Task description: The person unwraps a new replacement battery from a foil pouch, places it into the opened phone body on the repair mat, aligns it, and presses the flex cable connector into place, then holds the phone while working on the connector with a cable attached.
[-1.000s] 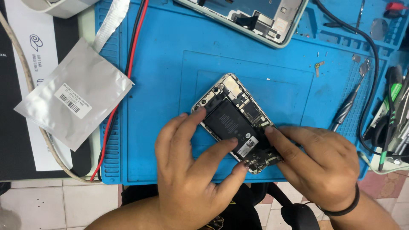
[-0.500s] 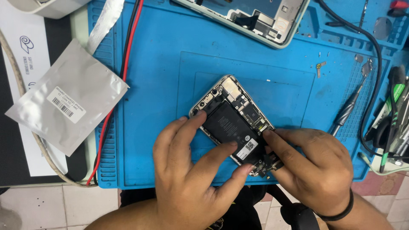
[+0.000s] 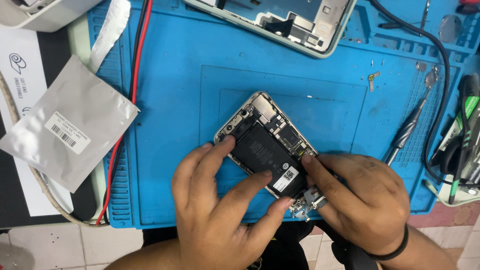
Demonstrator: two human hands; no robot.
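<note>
An opened phone (image 3: 260, 135) lies diagonally on the blue work mat (image 3: 170, 100), its black battery (image 3: 262, 155) and circuit boards exposed. My left hand (image 3: 215, 200) rests on the phone's near left edge, thumb and fingers pressing the frame and the battery. My right hand (image 3: 360, 200) grips the phone's lower right end, where a small metal part (image 3: 310, 202) sticks out between my fingers. A black band circles my right wrist.
A second opened phone frame (image 3: 295, 25) lies at the mat's far edge. A silver foil pouch (image 3: 65, 130) sits left, beside red and black wires (image 3: 135, 65). Tweezers (image 3: 410, 125), a black cable (image 3: 440, 75) and green-handled tools (image 3: 462, 130) lie right. Small screws (image 3: 372, 79) are scattered on the mat.
Both hands keep the same hold on the phone; my fingers shifted slightly over its lower end. The view has moved a little.
</note>
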